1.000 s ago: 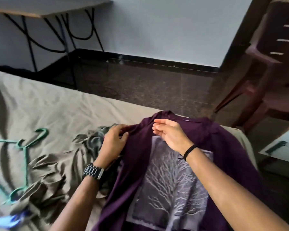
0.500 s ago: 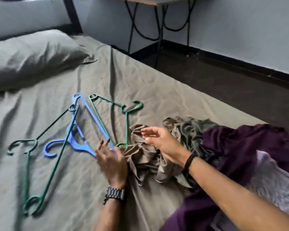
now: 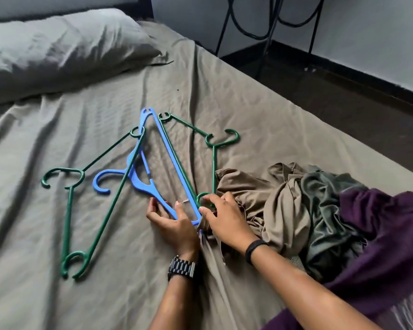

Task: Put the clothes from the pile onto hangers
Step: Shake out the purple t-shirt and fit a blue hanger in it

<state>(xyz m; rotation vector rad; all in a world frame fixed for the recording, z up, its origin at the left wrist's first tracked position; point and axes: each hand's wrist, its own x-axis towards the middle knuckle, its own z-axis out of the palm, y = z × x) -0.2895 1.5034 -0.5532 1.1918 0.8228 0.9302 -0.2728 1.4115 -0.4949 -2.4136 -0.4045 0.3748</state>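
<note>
Three hangers lie on the bed. A blue hanger (image 3: 168, 151) is in the middle, one green hanger (image 3: 68, 210) is to its left, and another green hanger (image 3: 214, 167) lies to its right with its near end by the clothes. My left hand (image 3: 174, 225) grips the near end of the blue hanger. My right hand (image 3: 224, 215) pinches the near end loop of the right green hanger. The pile sits to the right: a tan garment (image 3: 272, 206), a dark green garment (image 3: 332, 210) and a purple T-shirt (image 3: 379, 234).
The bed sheet (image 3: 105, 294) is wrinkled and olive-grey. A pillow (image 3: 57, 51) lies at the far left. Black metal table legs (image 3: 272, 32) stand beyond the bed's far edge, above a dark floor (image 3: 343, 103).
My view swung left from the purple T-shirt to the hangers. Both hands left the shirt and came down onto the near ends of the blue and right green hangers.
</note>
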